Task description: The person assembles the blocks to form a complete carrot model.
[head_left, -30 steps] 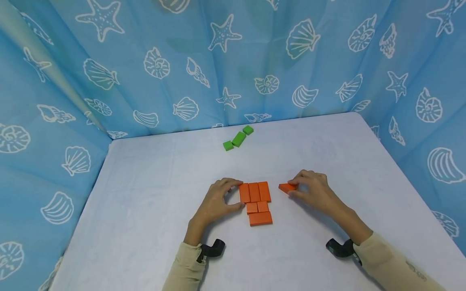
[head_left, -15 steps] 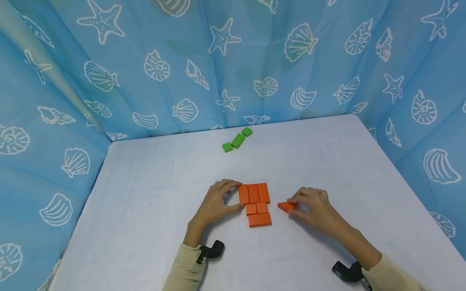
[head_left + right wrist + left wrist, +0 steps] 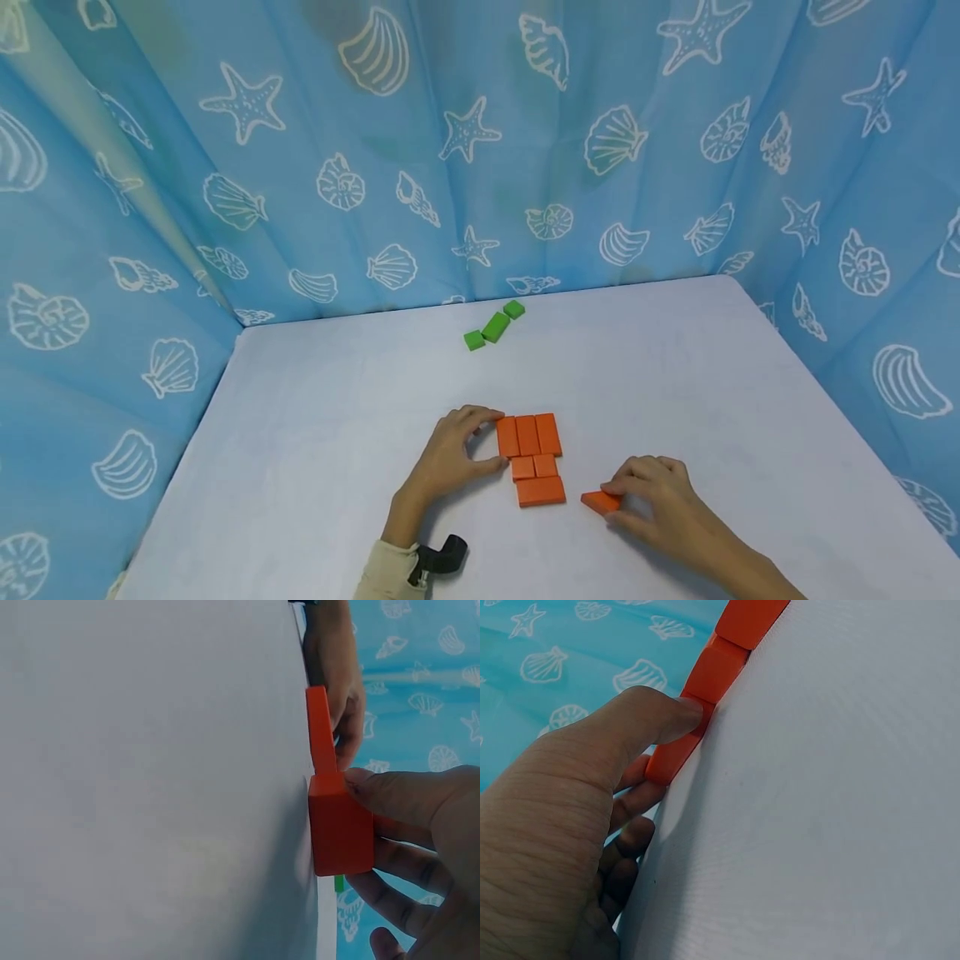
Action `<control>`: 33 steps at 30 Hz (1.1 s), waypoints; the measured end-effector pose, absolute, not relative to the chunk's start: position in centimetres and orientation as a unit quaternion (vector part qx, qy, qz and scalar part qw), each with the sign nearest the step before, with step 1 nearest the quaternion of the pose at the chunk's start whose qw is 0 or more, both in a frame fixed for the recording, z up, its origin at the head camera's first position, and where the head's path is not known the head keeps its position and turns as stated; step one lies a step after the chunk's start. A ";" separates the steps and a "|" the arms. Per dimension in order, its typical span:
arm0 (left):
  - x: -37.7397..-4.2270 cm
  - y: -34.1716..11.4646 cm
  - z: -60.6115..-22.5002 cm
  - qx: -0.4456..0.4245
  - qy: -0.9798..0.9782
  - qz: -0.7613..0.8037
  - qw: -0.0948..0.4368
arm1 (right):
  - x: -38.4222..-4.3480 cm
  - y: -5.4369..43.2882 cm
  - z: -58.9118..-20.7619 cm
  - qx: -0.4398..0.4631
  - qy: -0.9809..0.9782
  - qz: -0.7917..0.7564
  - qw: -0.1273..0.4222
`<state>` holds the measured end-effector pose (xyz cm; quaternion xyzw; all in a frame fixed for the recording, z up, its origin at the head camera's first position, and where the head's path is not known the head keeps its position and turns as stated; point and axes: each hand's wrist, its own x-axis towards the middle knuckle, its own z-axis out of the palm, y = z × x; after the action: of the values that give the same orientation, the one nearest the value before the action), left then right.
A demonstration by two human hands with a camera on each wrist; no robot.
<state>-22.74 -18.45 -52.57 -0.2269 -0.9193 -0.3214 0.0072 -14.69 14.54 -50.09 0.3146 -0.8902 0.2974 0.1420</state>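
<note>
In the head view, orange blocks lie flat together on the white table. Three upright rectangles form the top row, two small squares (image 3: 522, 467) sit below, and one wide block (image 3: 541, 492) lies nearest me. My left hand (image 3: 446, 458) holds the row's leftmost orange block (image 3: 507, 437) between thumb and index finger, at its two ends. To the right of the group, my right hand (image 3: 660, 504) pinches a triangular orange block (image 3: 600, 502), apart from the wide block. The right wrist view shows one rectangular face of this held block (image 3: 341, 825), with my thumb against its edge.
Three green blocks (image 3: 496, 327) lie in a slanted line near the back edge of the white table (image 3: 337, 392). A blue curtain (image 3: 420, 192) with white shells and starfish hangs behind and at both sides. A black wrist mount (image 3: 444, 557) sits on my left wrist.
My right hand has moved toward me with the triangular block, from beside the top row to beside the wide block. The left hand stays put. The head view has tilted upward.
</note>
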 end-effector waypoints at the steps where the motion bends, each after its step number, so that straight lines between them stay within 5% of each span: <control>1: -22.6 -18.4 -52.6 -0.226 -0.920 -0.322 0.005 | -14.3 14.6 -50.1 0.316 -0.889 0.299 0.140; 6: -22.2 -18.5 -52.9 -0.223 -0.920 -0.321 0.005 | -12.9 14.4 -50.3 0.326 -0.887 0.305 0.119; 14: -22.1 -18.6 -52.9 -0.228 -0.920 -0.317 0.014 | -11.9 13.1 -49.6 0.331 -0.881 0.336 -0.024; 20: -22.3 -18.5 -52.6 -0.224 -0.922 -0.317 0.015 | -12.1 11.7 -49.9 0.390 -0.858 0.326 0.071; 33: -22.5 -18.3 -52.4 -0.222 -0.923 -0.315 0.008 | -13.4 9.3 -49.6 0.397 -0.862 0.291 0.118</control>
<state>-22.47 -18.32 -52.41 -0.2219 -0.9229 -0.3145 0.0084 -13.45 9.28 -49.65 0.3972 -0.8623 0.2912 0.1178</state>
